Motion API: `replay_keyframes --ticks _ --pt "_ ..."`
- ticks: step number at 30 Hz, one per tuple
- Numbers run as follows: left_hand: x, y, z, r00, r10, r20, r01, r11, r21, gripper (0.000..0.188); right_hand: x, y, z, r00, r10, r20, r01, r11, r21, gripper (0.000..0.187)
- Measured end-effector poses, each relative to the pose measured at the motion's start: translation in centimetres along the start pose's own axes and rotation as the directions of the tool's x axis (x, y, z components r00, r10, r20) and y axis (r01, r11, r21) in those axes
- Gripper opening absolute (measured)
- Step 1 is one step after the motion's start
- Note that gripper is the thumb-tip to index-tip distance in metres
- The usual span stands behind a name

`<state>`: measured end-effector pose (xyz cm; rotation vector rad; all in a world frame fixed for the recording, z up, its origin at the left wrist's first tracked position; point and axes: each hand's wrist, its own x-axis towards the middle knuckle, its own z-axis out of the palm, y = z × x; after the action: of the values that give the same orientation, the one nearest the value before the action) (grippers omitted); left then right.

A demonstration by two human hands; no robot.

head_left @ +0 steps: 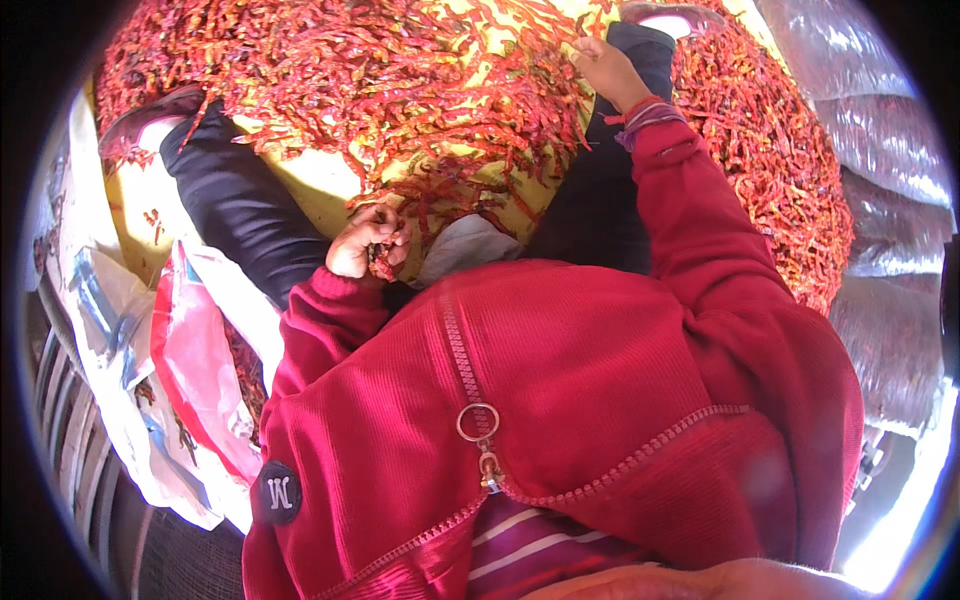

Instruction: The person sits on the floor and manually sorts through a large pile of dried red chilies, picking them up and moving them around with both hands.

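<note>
Dried red chilies (400, 90) lie in a wide, loose layer on a yellow sheet (318, 185) in front of me and between my legs. My left hand (372, 243) is close to my lap, its fingers curled around a small bunch of red chilies (381, 265). My right hand (610, 74) reaches far forward over the right side of the spread, beside my right leg. Its fingers are drawn together at the chilies; whatever is between them is too small to make out. Bracelets circle the right wrist.
My dark-trousered legs (240, 190) stretch out on both sides of the chilies. A white, red and blue plastic sack (190, 350) with chilies inside stands at my left. Shiny silvery wrapped bundles (885, 200) line the right side. A pale grey cloth (468, 245) lies at my lap.
</note>
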<state>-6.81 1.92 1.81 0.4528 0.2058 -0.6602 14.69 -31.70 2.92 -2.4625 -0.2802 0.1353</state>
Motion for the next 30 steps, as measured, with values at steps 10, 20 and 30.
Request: replay_keyframes --ticks 10,20,30 --pt "-5.7 5.1 4.6 0.985 0.171 0.037 -0.173 0.982 0.080 0.012 -1.8 -0.2 -0.5 0.993 -0.116 -0.038 0.114 0.993 -0.040 0.022" --pt "-23.3 3.4 2.1 0.589 0.549 -0.593 -0.045 0.755 0.655 0.007 2.0 -3.2 2.9 0.945 -0.093 0.314 0.252 0.820 -0.514 0.043" --pt "-25.0 3.1 -4.2 0.401 0.770 -0.497 0.844 -0.099 0.528 0.021 1.6 -1.1 1.9 0.960 -0.174 0.218 0.253 0.872 -0.419 0.044"
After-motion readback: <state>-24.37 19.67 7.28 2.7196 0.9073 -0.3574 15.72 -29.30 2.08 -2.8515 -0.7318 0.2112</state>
